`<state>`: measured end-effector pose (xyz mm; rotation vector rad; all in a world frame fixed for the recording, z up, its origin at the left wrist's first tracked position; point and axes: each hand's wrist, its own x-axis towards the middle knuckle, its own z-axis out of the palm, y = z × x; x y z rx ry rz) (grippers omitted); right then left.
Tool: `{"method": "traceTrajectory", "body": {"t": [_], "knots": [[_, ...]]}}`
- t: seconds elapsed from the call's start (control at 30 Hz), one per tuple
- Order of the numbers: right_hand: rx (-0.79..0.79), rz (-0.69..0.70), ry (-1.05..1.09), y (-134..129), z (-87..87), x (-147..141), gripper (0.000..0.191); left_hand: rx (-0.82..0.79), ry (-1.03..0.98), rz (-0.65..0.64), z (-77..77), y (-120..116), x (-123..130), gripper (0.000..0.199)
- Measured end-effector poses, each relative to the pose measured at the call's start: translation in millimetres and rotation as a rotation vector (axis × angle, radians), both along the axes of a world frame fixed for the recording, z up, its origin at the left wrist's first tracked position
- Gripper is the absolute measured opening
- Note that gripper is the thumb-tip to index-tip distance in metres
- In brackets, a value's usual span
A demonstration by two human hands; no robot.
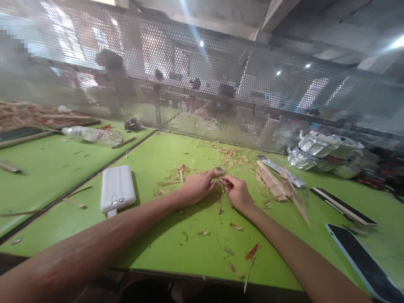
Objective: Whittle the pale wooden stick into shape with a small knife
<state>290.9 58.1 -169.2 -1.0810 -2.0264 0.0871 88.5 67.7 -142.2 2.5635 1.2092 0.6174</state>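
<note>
My left hand (199, 186) and my right hand (236, 192) meet low over the green table. The left fingers are closed together, with a small dark spot at their tips that is too small to name. In a pinch, my right thumb and fingers come close to the left fingertips; what they grip is hidden. A thin brown strip (221, 203) runs down from below the right fingers; I cannot tell whether it is held or lies on the table. Split pieces of pale wood (274, 181) lie right of my right hand, and shavings (232, 155) are scattered beyond both hands.
A white power bank (117, 189) lies left, a phone (362, 263) at the right front edge. Foil-wrapped items (322, 150) stand back right, near a dark flat strip (344, 205). A plastic bottle (93, 134) lies back left. A perforated screen (189, 80) borders the table (151, 244).
</note>
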Motion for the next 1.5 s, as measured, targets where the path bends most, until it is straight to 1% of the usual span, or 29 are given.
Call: {"method": "traceTrajectory", "body": {"t": [0.07,0.2,0.33,0.4,0.53,0.6,0.63,0.67,0.73,0.8,0.9,1.0,1.13,1.27,1.37,1.5], "knots": [[0.012,0.025,0.002,0.0,0.1,-0.8,0.019,-0.014,-0.022,0.006,-2.0,1.9,-1.1,0.037],[0.026,0.036,-0.005,0.0,1.1,-1.8,0.019,0.001,-0.082,-0.027,-5.7,6.3,-3.4,0.026],[-0.001,0.005,-0.022,0.0,0.6,-1.9,0.018,0.045,-0.125,-0.043,-8.7,8.5,-4.0,0.026],[-0.022,-0.012,-0.03,-0.1,-0.5,-2.0,0.017,0.034,-0.136,-0.033,-8.8,8.1,-3.3,0.026],[-0.039,-0.029,-0.048,-1.1,-1.7,-3.1,0.015,-0.002,-0.141,0.044,-5.8,5.0,-1.1,0.022],[-0.036,-0.035,-0.064,-2.2,-0.5,-4.3,0.015,-0.013,-0.154,0.036,-3.6,2.9,-0.3,0.021],[-0.031,-0.039,-0.076,-2.8,0.4,-5.1,0.015,-0.015,-0.163,0.01,-2.6,1.8,0.0,0.023],[-0.027,-0.042,-0.09,-3.3,1.5,-5.8,0.015,-0.016,-0.171,-0.02,-1.7,0.8,0.2,0.029],[-0.028,-0.033,-0.117,-4.2,3.2,-7.0,0.016,-0.013,-0.18,-0.065,-0.6,-0.9,0.4,0.047],[-0.036,-0.011,-0.126,-4.4,3.9,-7.6,0.017,-0.012,-0.176,-0.073,-0.7,-1.7,0.5,0.057],[-0.044,0.006,-0.123,-3.9,3.1,-7.0,0.018,-0.019,-0.181,-0.075,-3.3,-1.5,0.6,0.058],[-0.03,-0.016,-0.136,-3.6,2.0,-6.3,0.017,-0.008,-0.196,-0.072,-7.3,-0.9,0.7,0.058],[-0.018,-0.035,-0.153,-4.3,2.5,-6.8,0.017,0.016,-0.203,-0.051,-10.0,-1.5,1.7,0.055],[-0.011,-0.035,-0.177,-5.1,2.7,-6.5,0.016,0.009,-0.186,-0.063,-8.3,-3.4,2.9,0.051],[0.007,-0.036,-0.212,-5.5,2.2,-5.6,0.017,0.004,-0.18,-0.09,-8.4,-3.3,2.9,0.039],[0.048,-0.031,-0.266,-6.5,2.0,-5.5,0.02,0.021,-0.199,-0.14,-14.2,0.9,2.4,0.018]]}}
